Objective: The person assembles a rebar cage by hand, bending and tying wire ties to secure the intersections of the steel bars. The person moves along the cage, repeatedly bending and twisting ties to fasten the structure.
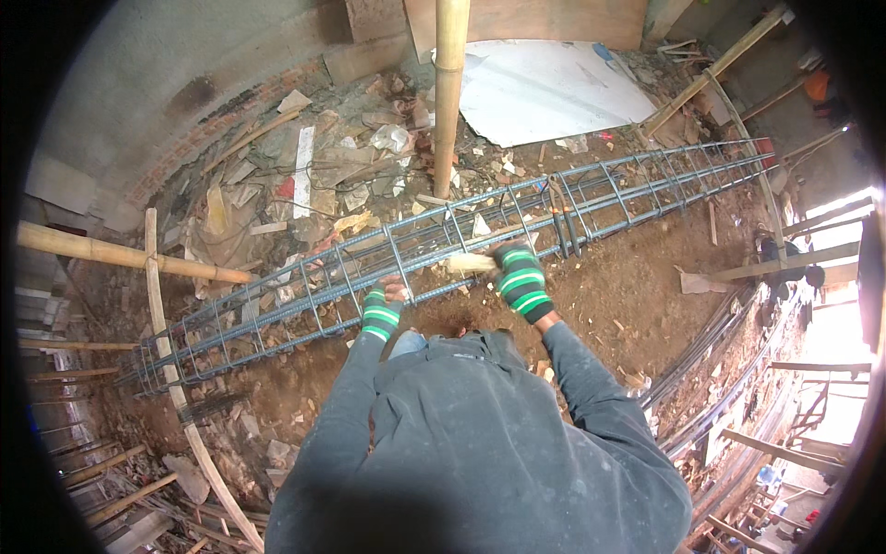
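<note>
A long steel rebar cage [434,249], with square stirrups along its bars, lies slantwise in front of me. My left hand [388,300], in a green-striped fingerless glove, is closed at the cage's near side, around a stirrup [403,275] as far as I can see. Further right, my right hand [521,282], in a matching glove, is closed by the near bars. A pale wooden piece [471,263] juts from its left side and appears gripped; the fingers are partly blurred. Long-handled pliers or cutters [561,217] rest across the cage, beyond the right hand.
A bamboo post [449,102] stands just beyond the cage. Rubble [369,157] and a white sheet [544,88] lie behind it. Another bamboo pole [129,254] comes in from the left. A wooden strip [180,397] crosses the cage's left end; loose rebar [701,355] lies at right.
</note>
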`<act>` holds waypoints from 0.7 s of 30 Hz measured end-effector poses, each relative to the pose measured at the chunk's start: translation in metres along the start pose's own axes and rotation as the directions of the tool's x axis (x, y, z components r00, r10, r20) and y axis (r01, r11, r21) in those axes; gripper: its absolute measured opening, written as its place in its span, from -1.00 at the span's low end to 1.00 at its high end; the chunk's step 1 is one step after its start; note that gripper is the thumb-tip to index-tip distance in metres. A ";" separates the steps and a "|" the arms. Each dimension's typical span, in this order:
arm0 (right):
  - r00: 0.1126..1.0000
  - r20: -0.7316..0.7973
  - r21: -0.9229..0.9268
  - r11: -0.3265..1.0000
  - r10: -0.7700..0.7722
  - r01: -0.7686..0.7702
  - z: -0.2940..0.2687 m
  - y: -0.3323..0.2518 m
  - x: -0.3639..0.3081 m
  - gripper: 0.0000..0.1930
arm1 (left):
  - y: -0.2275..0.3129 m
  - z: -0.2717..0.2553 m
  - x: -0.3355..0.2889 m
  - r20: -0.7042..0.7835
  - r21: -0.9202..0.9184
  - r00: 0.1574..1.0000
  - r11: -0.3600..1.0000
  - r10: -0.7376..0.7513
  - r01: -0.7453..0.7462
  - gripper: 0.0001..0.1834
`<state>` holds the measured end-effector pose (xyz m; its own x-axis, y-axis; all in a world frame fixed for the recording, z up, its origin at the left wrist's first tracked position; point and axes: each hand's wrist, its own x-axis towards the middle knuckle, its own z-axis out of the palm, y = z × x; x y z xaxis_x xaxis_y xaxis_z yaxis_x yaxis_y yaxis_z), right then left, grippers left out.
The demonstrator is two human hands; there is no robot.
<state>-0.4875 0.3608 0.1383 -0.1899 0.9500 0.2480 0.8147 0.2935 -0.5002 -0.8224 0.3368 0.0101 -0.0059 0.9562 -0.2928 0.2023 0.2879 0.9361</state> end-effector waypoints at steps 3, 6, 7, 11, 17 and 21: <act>0.984 0.178 -0.017 1.000 0.012 -0.010 0.038 -0.044 -0.014 -0.69 | -0.004 -0.002 0.010 0.016 0.101 0.998 0.993 0.063 -0.064 -0.74; 0.960 0.279 -0.077 0.997 0.021 0.001 0.060 -0.062 -0.015 -0.69 | 0.006 -0.002 0.014 0.073 0.229 0.997 0.973 -0.021 0.003 -0.61; 0.964 0.264 -0.060 0.998 0.023 -0.007 0.064 -0.064 -0.014 -0.68 | 0.010 -0.002 0.015 0.105 0.265 0.992 0.964 -0.063 0.033 -0.60; 0.959 0.276 -0.056 0.997 0.062 -0.048 0.072 -0.059 -0.010 -0.69 | 0.019 -0.002 0.022 0.180 0.195 0.980 0.980 -0.084 0.048 -0.69; 0.982 0.185 -0.035 0.999 0.035 -0.029 0.081 -0.051 -0.014 -0.63 | 0.002 0.000 0.030 0.199 0.133 0.976 0.989 -0.091 0.065 -0.67; 0.977 0.188 0.002 0.994 0.104 -0.107 0.083 -0.051 -0.018 -0.61 | 0.003 0.000 0.032 0.224 0.109 0.968 0.990 -0.116 0.093 -0.59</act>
<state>-0.5713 0.3376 0.0906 -0.2033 0.9785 0.0344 0.8291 0.1907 -0.5256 -0.8223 0.3681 0.0038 0.1902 0.8799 -0.4354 0.3069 0.3680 0.8777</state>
